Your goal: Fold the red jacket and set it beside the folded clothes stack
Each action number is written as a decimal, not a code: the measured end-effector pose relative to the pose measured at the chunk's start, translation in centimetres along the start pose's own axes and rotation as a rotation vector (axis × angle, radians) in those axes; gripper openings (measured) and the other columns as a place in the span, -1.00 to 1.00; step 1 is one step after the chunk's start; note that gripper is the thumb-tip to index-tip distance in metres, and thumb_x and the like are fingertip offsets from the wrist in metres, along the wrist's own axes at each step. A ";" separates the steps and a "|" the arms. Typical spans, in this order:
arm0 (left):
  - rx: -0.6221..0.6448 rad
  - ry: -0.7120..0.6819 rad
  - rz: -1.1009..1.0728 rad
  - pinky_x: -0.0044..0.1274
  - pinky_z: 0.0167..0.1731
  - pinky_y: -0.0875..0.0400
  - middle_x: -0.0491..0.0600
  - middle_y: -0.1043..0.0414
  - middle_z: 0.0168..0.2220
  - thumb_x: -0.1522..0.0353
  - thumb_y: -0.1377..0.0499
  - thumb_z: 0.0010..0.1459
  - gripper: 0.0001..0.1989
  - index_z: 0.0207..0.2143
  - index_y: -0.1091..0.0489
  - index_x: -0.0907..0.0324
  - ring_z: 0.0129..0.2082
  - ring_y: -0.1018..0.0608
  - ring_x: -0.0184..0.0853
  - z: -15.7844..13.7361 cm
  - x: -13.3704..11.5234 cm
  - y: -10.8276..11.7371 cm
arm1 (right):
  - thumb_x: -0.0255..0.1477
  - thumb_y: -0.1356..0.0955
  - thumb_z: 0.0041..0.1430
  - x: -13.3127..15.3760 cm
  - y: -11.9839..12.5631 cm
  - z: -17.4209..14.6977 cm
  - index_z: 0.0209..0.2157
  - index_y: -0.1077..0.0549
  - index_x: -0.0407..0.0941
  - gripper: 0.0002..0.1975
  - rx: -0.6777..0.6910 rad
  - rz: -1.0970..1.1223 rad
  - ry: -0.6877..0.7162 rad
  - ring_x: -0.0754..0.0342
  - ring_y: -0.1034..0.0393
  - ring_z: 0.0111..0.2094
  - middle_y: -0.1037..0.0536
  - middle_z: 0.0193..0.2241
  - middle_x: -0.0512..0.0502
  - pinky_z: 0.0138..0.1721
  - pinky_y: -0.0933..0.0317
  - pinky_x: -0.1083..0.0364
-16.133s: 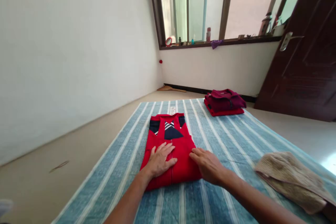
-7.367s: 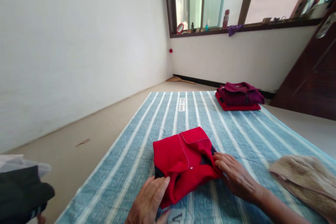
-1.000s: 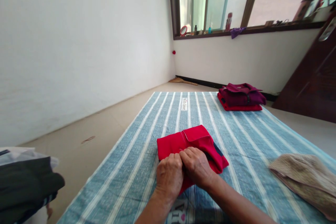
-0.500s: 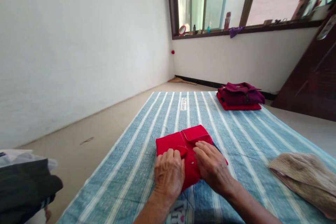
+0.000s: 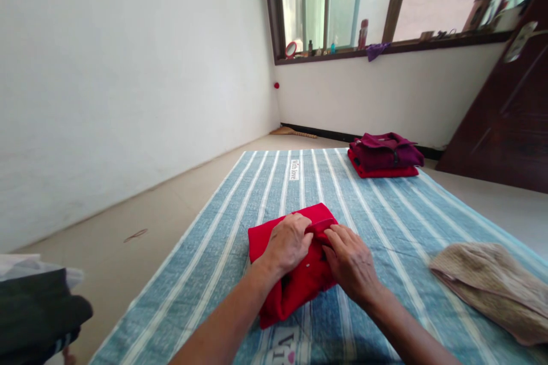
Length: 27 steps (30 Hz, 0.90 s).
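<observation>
A folded red garment (image 5: 295, 291) with a small white button lies in front of me on the blue-and-white striped cloth (image 5: 205, 274). On its upper part, my left hand (image 5: 289, 242) has its fingers curled round a fold near the collar. My right hand (image 5: 349, 256) pinches the collar's right side, thumb below and fingers on top. Between the two hands a strip of the red fabric is raised. The fingers hide part of the collar.
Farther back on the cloth sits a stack with a folded purple garment (image 5: 385, 151) over a red one. A beige cloth item (image 5: 492, 285) lies at right, dark clothing (image 5: 38, 311) at lower left. A window sill (image 5: 334, 56) holds bottles; a dark door (image 5: 500, 108) stands right.
My left hand has moved up and right to the collar, close to my right hand. The collar fabric between them is now lifted. The view has shifted slightly.
</observation>
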<state>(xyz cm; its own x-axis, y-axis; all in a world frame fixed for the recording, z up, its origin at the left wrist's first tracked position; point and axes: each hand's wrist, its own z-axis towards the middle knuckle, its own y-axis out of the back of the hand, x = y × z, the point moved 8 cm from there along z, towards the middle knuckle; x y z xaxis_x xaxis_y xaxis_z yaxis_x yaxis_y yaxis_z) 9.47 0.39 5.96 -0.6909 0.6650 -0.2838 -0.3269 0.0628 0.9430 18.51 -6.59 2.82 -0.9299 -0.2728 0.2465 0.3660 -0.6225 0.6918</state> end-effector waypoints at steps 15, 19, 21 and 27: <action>0.123 0.159 -0.463 -0.63 -0.51 -0.25 -0.14 -0.41 -0.59 0.41 -0.12 -0.07 -0.78 -0.37 -0.50 0.28 -0.54 -0.43 -0.40 3.5 2.6 -3.0 | -0.45 -0.32 0.14 -0.6 -2.0 0.6 -0.44 -0.34 -0.10 -0.91 0.105 -0.146 -0.200 0.00 -0.25 -0.39 -0.40 -0.46 -0.06 -0.37 0.00 0.09; 0.118 0.195 -0.411 -0.63 -0.53 -0.23 -0.16 -0.39 -0.63 0.51 -0.09 -0.15 -0.75 -0.40 -0.52 0.25 -0.56 -0.42 -0.41 3.9 2.9 -3.4 | -0.50 -0.28 0.17 -0.3 -2.4 0.6 -0.49 -0.34 -0.09 -0.85 0.089 -0.204 -0.148 0.02 -0.22 -0.43 -0.40 -0.51 -0.06 -0.39 0.06 0.10; 0.116 0.206 -0.385 -0.63 -0.54 -0.22 -0.16 -0.38 -0.64 0.54 -0.08 -0.18 -0.73 -0.41 -0.52 0.24 -0.56 -0.41 -0.41 4.0 3.0 -3.6 | -0.53 -0.27 0.18 -0.2 -2.6 0.5 -0.51 -0.34 -0.09 -0.81 0.082 -0.214 -0.114 0.04 -0.20 -0.45 -0.39 -0.53 -0.05 -0.41 0.08 0.09; 0.150 0.171 -0.335 -0.63 -0.52 -0.23 -0.19 -0.30 -0.67 0.55 -0.05 -0.15 -0.70 -0.40 -0.53 0.22 -0.56 -0.38 -0.42 4.0 2.8 -3.6 | -0.60 -0.23 0.16 0.3 -2.5 0.2 -0.55 -0.30 -0.10 -0.76 0.038 -0.229 -0.057 0.04 -0.15 -0.49 -0.35 -0.57 -0.05 -0.43 0.11 0.08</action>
<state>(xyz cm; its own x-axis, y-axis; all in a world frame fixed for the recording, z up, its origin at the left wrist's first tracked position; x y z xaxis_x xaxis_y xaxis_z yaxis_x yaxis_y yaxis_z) 11.34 5.00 2.44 -0.6636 0.4570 -0.5923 -0.4628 0.3713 0.8049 17.34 -4.99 1.25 -0.9894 -0.0855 0.1174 0.1449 -0.6353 0.7585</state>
